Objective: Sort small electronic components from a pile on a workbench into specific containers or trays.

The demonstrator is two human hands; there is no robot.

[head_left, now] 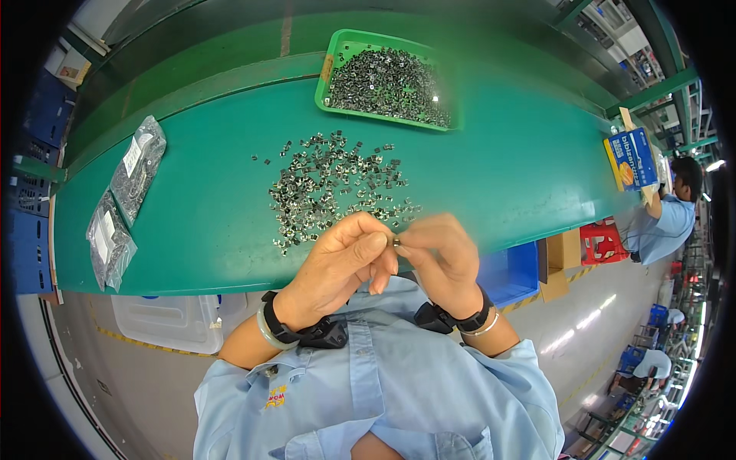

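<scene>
My left hand (pixel 336 264) and my right hand (pixel 447 257) meet near the table's front edge, close to my body. Between their fingertips is a small dark and silvery metal part (pixel 396 241), too small to make out in detail. Thumb and index finger of the right hand pinch it; the left fingers are curled, with thumb and index finger closed at its other side. Just beyond the hands, a loose heap of similar small metal parts (pixel 326 184) lies spread over the green tabletop (pixel 207 207).
A green tray (pixel 326 84) full of such parts stands at the back. Two clear bags of parts (pixel 139 165) lie at the left. A blue box (pixel 632 159) is at the right end, near a person in blue (pixel 665 226). A blue bin (pixel 512 272) sits below the edge.
</scene>
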